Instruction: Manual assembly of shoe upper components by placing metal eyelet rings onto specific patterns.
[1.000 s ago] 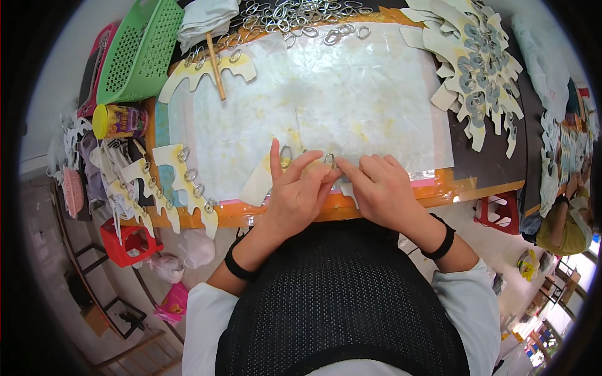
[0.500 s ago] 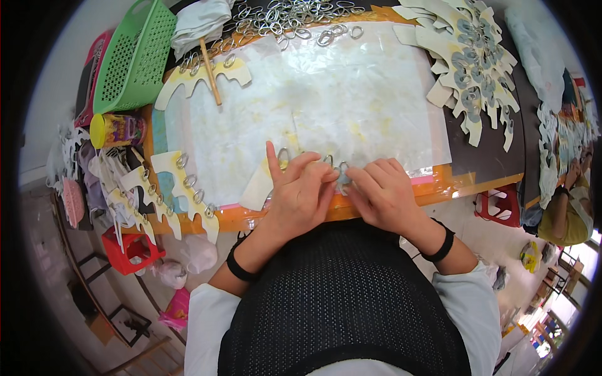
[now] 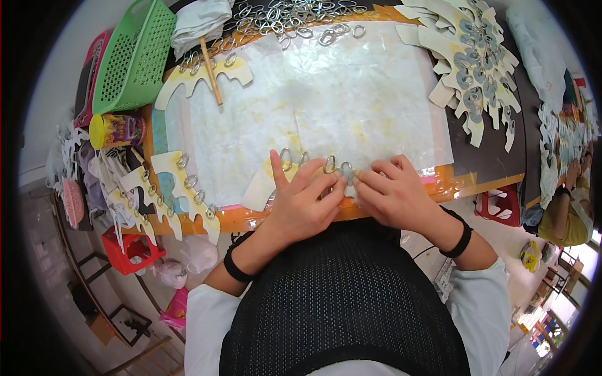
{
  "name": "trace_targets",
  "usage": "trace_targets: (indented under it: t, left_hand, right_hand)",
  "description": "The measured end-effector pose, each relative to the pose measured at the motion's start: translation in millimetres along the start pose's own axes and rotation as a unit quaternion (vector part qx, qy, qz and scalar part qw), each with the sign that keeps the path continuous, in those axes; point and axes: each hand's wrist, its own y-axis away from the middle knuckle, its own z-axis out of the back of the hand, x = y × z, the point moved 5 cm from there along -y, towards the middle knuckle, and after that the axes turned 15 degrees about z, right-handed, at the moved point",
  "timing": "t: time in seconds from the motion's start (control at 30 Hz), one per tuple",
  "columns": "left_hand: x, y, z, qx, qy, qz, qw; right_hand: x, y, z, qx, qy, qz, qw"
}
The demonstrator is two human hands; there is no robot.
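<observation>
Near the table's front edge lies a cream scalloped strip (image 3: 258,188) with a row of oval metal rings (image 3: 330,164) along its far side. My left hand (image 3: 307,202) is closed on the strip, thumb and fingertips pinched beside the ring nearest the right end, its index finger pointing up and away. Opposite it, my right hand (image 3: 396,195) pinches the strip's right end, fingers bent together next to the same ring. My hands cover much of the strip, and the exact spot under the fingertips is hidden.
A pile of loose metal rings (image 3: 282,19) lies at the far edge. Ringed strips (image 3: 194,188) rest at the left, one under a wooden stick (image 3: 211,72). More strips (image 3: 476,69) are heaped at the right. A green basket (image 3: 135,56) and a yellow-lidded jar (image 3: 118,130) stand at the left.
My right hand has shifted slightly to the right and its fingers have lifted from the tab. The last rings on the strip now show more plainly between my hands.
</observation>
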Motion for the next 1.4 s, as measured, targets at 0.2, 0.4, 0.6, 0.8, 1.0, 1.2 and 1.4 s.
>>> trace_targets:
  t: [0.2, 0.4, 0.6, 0.8, 1.0, 1.2, 1.4]
  left_hand:
    - [2, 1, 1, 0.017, -0.005, 0.005, 1.000]
    - [0, 2, -1, 0.011, -0.025, -0.013, 1.000]
    - [0, 7, -2, -0.003, -0.040, -0.026, 0.999]
    - [-2, 7, -3, -0.008, -0.045, -0.038, 0.998]
    - [-1, 6, -7, 0.000, -0.046, -0.042, 0.998]
    - [-1, 8, -6, -0.013, -0.052, -0.044, 0.998]
    - [3, 1, 10, -0.013, 0.103, 0.027, 0.994]
  right_hand:
    - [5, -1, 0, -0.021, 0.015, -0.026, 0.999]
    - [15, 8, -5, -0.046, 0.013, -0.020, 0.999]
    - [14, 5, 1, -0.121, -0.023, -0.061, 0.990]
    - [15, 7, -3, -0.088, -0.020, -0.076, 0.993]
    - [12, 5, -3, -0.061, -0.045, -0.080, 0.994]
    - [-6, 9, -1, -0.196, -0.193, -0.337, 0.900]
    - [-3, 2, -11, -0.177, -0.246, -0.342, 0.889]
